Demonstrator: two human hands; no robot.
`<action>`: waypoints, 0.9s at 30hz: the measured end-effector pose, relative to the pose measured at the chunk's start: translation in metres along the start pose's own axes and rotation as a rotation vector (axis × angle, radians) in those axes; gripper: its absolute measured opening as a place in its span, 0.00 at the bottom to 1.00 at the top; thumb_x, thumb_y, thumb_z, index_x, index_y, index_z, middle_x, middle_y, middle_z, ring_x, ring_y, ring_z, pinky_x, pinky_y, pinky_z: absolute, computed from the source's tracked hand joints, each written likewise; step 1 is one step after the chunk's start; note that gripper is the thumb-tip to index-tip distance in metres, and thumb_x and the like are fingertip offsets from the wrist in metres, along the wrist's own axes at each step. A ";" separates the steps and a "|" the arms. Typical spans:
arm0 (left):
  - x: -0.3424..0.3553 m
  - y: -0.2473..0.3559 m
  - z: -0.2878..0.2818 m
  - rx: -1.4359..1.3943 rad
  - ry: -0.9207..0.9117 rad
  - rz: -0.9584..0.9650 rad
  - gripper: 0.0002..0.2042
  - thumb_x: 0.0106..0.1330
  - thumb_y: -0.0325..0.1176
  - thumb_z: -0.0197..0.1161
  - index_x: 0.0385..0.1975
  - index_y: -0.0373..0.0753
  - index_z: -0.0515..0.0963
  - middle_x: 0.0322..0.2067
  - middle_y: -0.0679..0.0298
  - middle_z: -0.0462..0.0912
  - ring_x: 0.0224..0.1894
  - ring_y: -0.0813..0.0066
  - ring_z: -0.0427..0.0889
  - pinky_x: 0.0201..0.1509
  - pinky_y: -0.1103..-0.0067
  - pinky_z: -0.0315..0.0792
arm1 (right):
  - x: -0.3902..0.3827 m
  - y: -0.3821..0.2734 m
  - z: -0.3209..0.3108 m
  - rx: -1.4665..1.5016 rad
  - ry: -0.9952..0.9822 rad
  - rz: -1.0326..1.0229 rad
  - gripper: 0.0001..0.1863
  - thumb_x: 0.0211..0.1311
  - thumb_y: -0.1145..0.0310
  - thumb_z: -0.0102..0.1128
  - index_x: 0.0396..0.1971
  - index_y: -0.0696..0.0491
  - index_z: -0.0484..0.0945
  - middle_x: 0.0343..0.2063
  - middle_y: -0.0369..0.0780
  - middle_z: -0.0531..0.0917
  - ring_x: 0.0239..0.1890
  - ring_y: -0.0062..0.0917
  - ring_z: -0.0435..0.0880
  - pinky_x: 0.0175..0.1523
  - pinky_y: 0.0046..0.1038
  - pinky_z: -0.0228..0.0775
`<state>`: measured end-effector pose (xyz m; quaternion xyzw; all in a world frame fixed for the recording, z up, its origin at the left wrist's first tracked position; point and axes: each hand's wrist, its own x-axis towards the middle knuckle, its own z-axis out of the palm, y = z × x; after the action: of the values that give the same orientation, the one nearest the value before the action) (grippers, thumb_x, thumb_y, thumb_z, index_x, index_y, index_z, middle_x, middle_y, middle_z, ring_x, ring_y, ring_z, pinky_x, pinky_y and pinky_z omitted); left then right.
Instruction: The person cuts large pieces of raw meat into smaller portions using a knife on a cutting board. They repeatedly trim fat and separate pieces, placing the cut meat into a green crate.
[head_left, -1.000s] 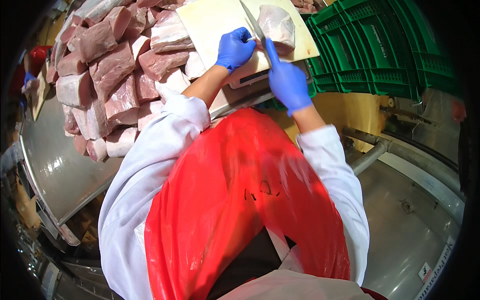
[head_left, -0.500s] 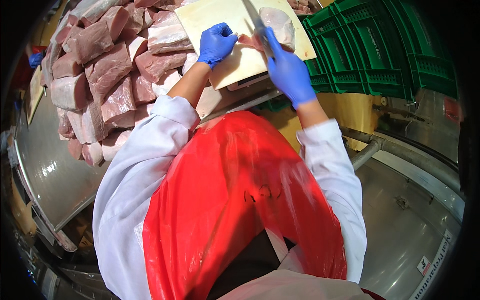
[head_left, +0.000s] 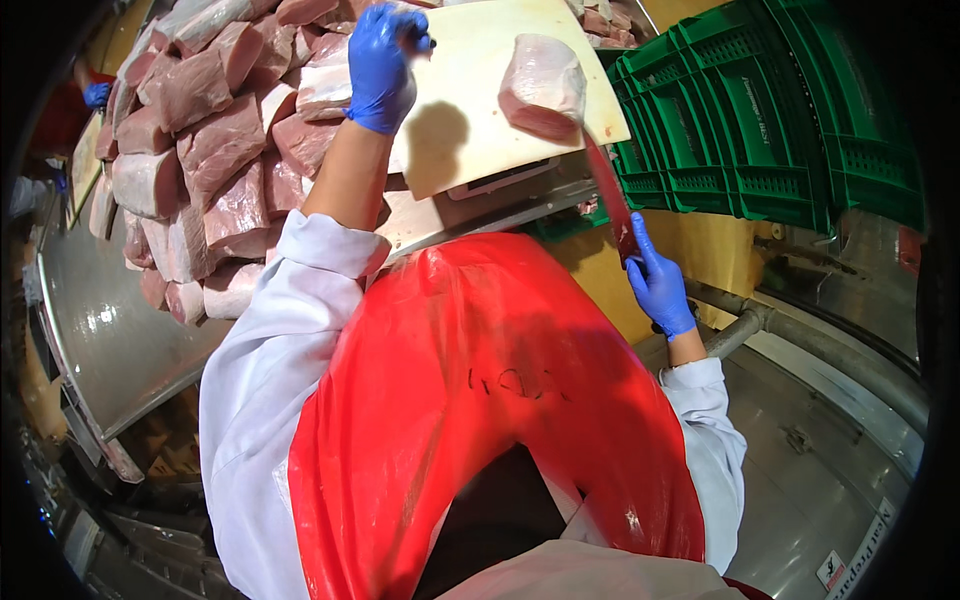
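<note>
My left hand (head_left: 380, 70), in a blue glove, is raised at the board's upper left, fingers curled round something small that I cannot make out. My gloved right hand (head_left: 655, 280) grips a long knife (head_left: 607, 183) low at the board's right, index finger along it; the blade, tinted red, points up toward the board. A pale piece of meat (head_left: 540, 85) sits on the cream cutting board (head_left: 450, 160), its lower end near the knife tip. A large heap of raw pink meat pieces (head_left: 200, 150) is piled left of the board.
Green plastic crates (head_left: 740, 120) stand at the right. The steel table (head_left: 120, 320) extends leftward. A metal rail (head_left: 750, 320) runs below the crates. At the far left are another person's gloved hand (head_left: 96, 94) and a second board (head_left: 80, 175).
My left hand has moved up and left, away from the meat. My right hand has drawn the knife down and right, off the board's middle. The reddish strip beside the meat is no longer visible there.
</note>
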<state>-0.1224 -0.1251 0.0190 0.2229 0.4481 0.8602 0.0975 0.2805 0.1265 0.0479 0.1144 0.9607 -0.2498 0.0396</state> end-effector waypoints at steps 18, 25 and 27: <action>0.082 -0.061 0.149 1.679 -1.766 0.376 0.55 0.31 0.35 0.83 0.69 0.49 0.64 0.71 0.53 0.62 0.73 0.48 0.62 0.73 0.56 0.63 | -0.016 0.159 0.004 0.687 0.332 0.360 0.44 0.66 0.81 0.54 0.79 0.41 0.49 0.25 0.34 0.80 0.22 0.11 0.73 0.26 0.20 0.72; -0.016 -0.109 0.119 1.610 -0.404 0.043 0.52 0.43 0.60 0.80 0.64 0.32 0.67 0.62 0.38 0.69 0.64 0.37 0.70 0.68 0.57 0.67 | 0.056 0.175 -0.012 0.629 0.229 0.195 0.43 0.67 0.78 0.57 0.79 0.41 0.49 0.24 0.35 0.82 0.21 0.12 0.75 0.26 0.23 0.73; -0.066 -0.104 0.143 1.555 -0.258 0.052 0.59 0.47 0.61 0.78 0.71 0.28 0.55 0.70 0.32 0.55 0.73 0.36 0.57 0.75 0.56 0.56 | 0.085 0.168 -0.012 0.581 0.186 0.128 0.43 0.68 0.76 0.57 0.79 0.41 0.50 0.23 0.36 0.82 0.21 0.13 0.74 0.26 0.24 0.73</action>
<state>-0.0008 0.0151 -0.0141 0.3355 0.9010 0.2693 -0.0551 0.2382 0.2920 -0.0315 0.2036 0.8394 -0.4994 -0.0672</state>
